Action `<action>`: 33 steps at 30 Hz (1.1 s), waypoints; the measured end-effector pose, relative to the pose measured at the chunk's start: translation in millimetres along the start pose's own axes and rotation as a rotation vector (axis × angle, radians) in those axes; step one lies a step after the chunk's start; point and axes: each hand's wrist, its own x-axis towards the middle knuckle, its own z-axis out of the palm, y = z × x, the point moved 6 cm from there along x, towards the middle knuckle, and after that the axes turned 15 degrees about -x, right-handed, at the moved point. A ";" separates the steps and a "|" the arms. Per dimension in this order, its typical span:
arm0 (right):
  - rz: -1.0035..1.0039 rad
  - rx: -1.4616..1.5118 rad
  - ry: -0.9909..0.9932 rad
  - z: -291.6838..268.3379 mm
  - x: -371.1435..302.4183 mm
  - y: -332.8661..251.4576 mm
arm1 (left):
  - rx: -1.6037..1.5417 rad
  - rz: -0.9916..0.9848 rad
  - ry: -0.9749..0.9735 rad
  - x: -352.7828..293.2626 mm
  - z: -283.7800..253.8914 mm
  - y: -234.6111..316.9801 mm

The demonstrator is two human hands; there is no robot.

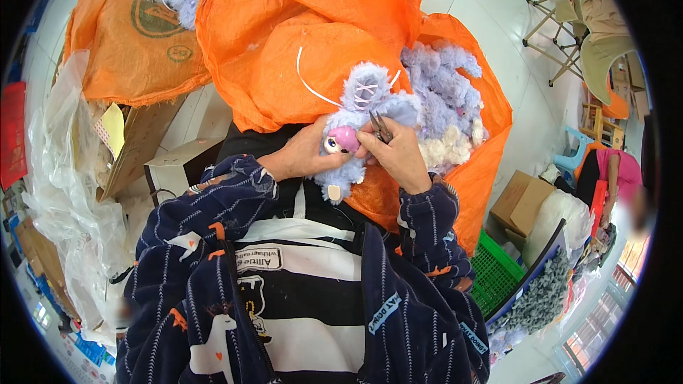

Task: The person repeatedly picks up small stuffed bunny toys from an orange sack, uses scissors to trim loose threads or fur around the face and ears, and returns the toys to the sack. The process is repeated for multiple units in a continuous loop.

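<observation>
A fluffy lilac plush doll with pink hair, a small face and long ears lies in front of me, over my lap. White ribbon is laced crosswise in one ear, and a thin white ribbon trails off to the left. My left hand is closed around the doll's side, thumb below the face. Small dark metal thread snips are held in my right hand, blades pointing up. Its thumb and fingertips touch the doll beside the pink hair; what they pinch there is hidden.
An orange woven sack spreads before me, with more lilac plush dolls in its right side. Another orange sack stands at left. Cardboard boxes, a green basket, a folding chair and another person are at right.
</observation>
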 end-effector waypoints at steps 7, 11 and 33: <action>0.028 0.045 -0.024 -0.4 -0.2 0.9 | -0.026 0.012 0.004 0.2 0.9 0.0; 0.026 0.023 -0.037 -1.1 0.6 -0.1 | 0.006 0.003 0.015 0.1 -0.1 -4.0; 0.043 -0.018 -0.098 -1.9 4.9 1.7 | 0.019 0.024 0.027 -0.5 -1.6 -11.0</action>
